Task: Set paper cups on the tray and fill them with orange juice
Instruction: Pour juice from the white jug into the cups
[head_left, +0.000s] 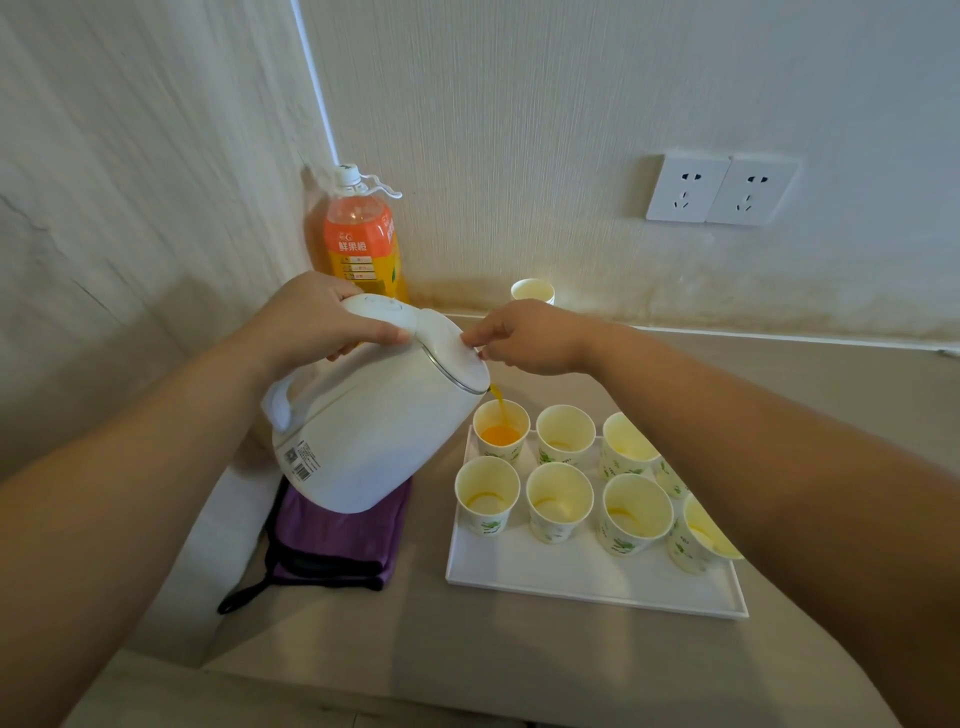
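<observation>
While left hand (322, 325) tilts kettle (374, 431) over cup (501, 431), right hand (527, 338) touches lid (457, 361)

Crowded tray, bare near strip
Paper cups (558, 501) fill the far part of the tray (571, 577); its near strip lies bare. Left of it, the tilted kettle (374, 431) hangs over a purple pouch (332, 545). The tabletop (415, 649) in front is open.

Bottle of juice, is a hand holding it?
No, the bottle stands alone in the corner; the left hand grips the kettle and the right hand touches its lid.
</observation>
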